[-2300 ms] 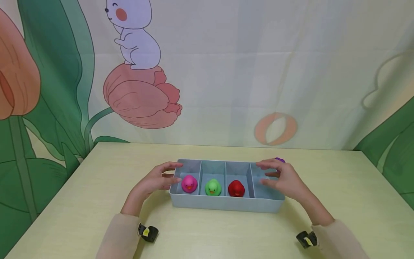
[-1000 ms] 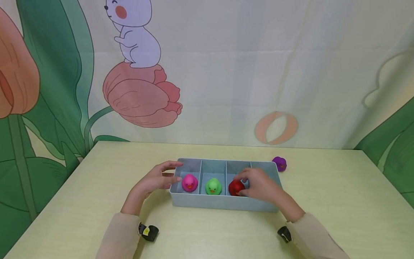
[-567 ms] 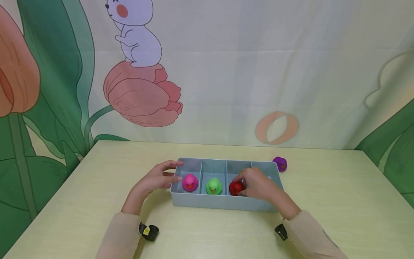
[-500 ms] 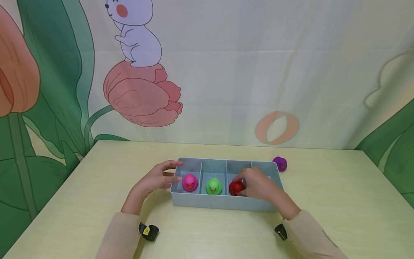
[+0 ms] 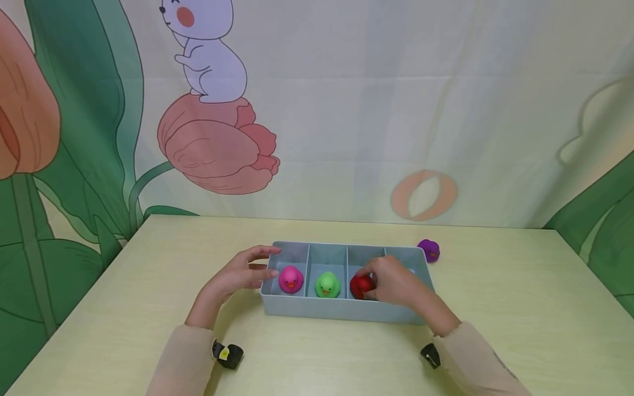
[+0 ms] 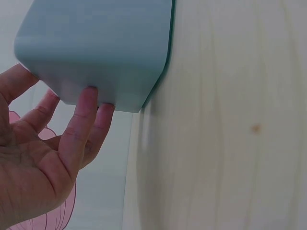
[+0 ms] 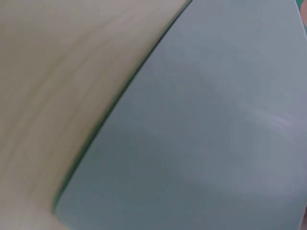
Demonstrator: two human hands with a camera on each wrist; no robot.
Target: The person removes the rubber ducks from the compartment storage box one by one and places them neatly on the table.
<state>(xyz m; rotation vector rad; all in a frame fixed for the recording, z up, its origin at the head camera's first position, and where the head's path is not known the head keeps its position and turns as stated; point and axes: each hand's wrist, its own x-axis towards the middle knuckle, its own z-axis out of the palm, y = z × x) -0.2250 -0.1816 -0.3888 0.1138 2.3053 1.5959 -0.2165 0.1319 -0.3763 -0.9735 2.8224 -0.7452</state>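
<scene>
A grey-blue divided box stands on the table. My left hand is at its left end; in the left wrist view its spread fingers touch the end wall. My right hand reaches into the third compartment from the left and pinches a red rubber duck between thumb and fingers, partly hiding it. A pink rubber duck sits in the first compartment, a green one in the second. The box's wall fills most of the right wrist view.
A purple rubber duck lies on the table behind the box's right end. A printed curtain with flowers and a white animal hangs along the table's back edge.
My right hand has moved left from above the rightmost compartment down to the red duck and taken hold of it. That brings the purple duck into view. My left hand stays put.
</scene>
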